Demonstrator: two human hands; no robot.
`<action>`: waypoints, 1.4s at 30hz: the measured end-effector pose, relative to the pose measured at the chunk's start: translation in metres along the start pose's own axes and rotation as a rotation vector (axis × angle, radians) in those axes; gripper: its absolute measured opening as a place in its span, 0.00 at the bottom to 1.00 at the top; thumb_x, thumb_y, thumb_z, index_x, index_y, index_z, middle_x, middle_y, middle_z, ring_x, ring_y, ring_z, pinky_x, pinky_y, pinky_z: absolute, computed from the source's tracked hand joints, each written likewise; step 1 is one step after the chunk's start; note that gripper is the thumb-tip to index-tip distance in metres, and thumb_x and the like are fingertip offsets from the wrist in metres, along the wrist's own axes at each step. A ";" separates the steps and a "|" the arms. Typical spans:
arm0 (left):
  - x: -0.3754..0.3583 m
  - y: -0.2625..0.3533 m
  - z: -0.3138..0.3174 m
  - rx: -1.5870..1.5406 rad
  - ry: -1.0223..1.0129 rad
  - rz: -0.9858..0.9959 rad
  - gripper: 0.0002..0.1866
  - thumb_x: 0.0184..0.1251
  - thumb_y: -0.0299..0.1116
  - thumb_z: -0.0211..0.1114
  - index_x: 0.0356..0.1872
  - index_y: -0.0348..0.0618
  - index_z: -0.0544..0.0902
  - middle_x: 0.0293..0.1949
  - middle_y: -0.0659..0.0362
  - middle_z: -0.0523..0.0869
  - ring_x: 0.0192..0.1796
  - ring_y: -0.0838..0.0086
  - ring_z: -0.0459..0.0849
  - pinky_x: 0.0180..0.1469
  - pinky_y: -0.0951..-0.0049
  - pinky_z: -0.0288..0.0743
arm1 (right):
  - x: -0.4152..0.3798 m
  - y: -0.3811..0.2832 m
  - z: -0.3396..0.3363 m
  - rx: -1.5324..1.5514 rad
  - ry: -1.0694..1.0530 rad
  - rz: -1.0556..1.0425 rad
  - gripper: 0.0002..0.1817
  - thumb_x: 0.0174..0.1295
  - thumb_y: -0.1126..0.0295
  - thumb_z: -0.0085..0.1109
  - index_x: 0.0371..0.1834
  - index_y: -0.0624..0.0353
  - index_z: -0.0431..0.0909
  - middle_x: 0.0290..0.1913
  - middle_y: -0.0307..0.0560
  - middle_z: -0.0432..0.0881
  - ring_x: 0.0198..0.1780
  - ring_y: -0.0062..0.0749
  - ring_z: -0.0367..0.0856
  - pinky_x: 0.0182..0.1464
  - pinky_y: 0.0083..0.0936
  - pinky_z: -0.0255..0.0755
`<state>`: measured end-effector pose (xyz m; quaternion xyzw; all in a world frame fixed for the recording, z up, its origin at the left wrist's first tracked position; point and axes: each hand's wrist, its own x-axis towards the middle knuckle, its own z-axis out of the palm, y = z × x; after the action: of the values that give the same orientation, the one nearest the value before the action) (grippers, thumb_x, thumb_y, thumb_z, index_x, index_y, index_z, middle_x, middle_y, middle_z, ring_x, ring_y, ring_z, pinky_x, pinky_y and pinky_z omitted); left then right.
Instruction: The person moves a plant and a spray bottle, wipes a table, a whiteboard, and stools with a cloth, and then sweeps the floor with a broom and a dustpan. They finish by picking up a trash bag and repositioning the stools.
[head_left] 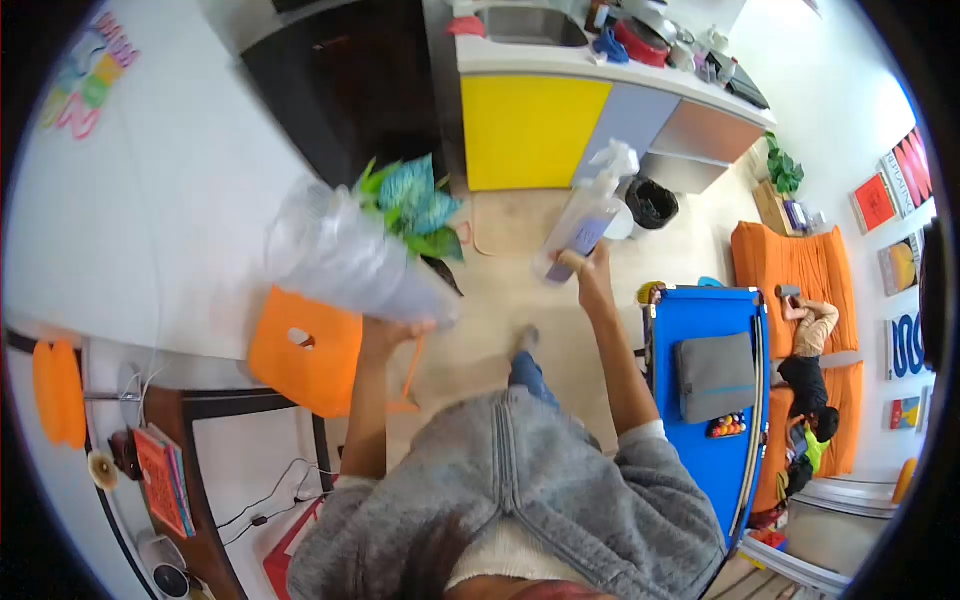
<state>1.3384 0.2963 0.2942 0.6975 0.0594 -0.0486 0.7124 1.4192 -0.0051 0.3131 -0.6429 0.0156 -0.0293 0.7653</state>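
My left hand [392, 332] is closed around the lower end of a blurred, whitish translucent bundle [345, 250], which looks like plastic and leans up to the left. Green leaves of a plant [412, 200] show just behind it. In my right hand [588, 272] is a clear spray bottle [585, 225] with a white trigger head and a pale label, its top tilted to the right. My fingers wrap round the bottle's lower part. The two things are held apart.
An orange stool [305, 350] stands at the left beside a white table [150, 230]. Ahead are a counter [535, 130] with a sink and a black bin [652, 203]. A blue pool table [700, 440] is at the right; a person [810, 360] lies on an orange sofa [795, 255].
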 end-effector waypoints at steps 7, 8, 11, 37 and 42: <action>0.153 0.035 0.094 0.012 0.084 0.515 0.29 0.32 0.35 0.72 0.40 0.37 0.72 0.35 0.57 0.77 0.38 0.71 0.76 0.40 0.72 0.71 | 0.172 -0.002 -0.054 0.009 -0.016 0.044 0.27 0.34 0.78 0.58 0.43 0.64 0.64 0.31 0.43 0.75 0.32 0.28 0.75 0.39 0.24 0.69; 0.159 0.035 0.092 0.096 0.117 0.487 0.28 0.32 0.36 0.72 0.39 0.38 0.72 0.34 0.57 0.77 0.38 0.71 0.76 0.39 0.72 0.71 | 0.188 -0.008 -0.048 -0.007 -0.044 0.065 0.27 0.34 0.78 0.58 0.43 0.64 0.64 0.31 0.43 0.75 0.32 0.28 0.75 0.39 0.24 0.69; 0.207 0.039 0.097 0.349 0.172 0.494 0.27 0.31 0.37 0.72 0.37 0.38 0.73 0.33 0.57 0.78 0.35 0.71 0.77 0.39 0.71 0.71 | 0.259 0.002 -0.050 0.027 -0.111 0.114 0.27 0.34 0.78 0.58 0.44 0.63 0.64 0.31 0.44 0.75 0.32 0.28 0.75 0.39 0.23 0.69; 0.547 0.099 0.218 0.114 0.068 0.217 0.39 0.31 0.30 0.70 0.53 0.37 0.65 0.43 0.55 0.73 0.45 0.69 0.73 0.49 0.70 0.67 | 0.666 -0.030 -0.432 -0.217 0.691 -0.486 0.28 0.39 0.75 0.61 0.44 0.66 0.58 0.39 0.46 0.67 0.40 0.28 0.66 0.44 0.24 0.63; 0.562 0.114 0.277 0.042 0.141 0.026 0.39 0.31 0.30 0.71 0.53 0.38 0.65 0.44 0.55 0.73 0.46 0.69 0.72 0.50 0.70 0.67 | 0.724 -0.003 -0.500 -0.436 0.815 -0.320 0.35 0.37 0.73 0.64 0.49 0.68 0.54 0.43 0.50 0.65 0.43 0.34 0.66 0.47 0.28 0.63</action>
<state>1.9155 0.0293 0.3269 0.7146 0.0995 0.0086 0.6923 2.1108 -0.5438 0.2398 -0.7187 0.2209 -0.3919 0.5302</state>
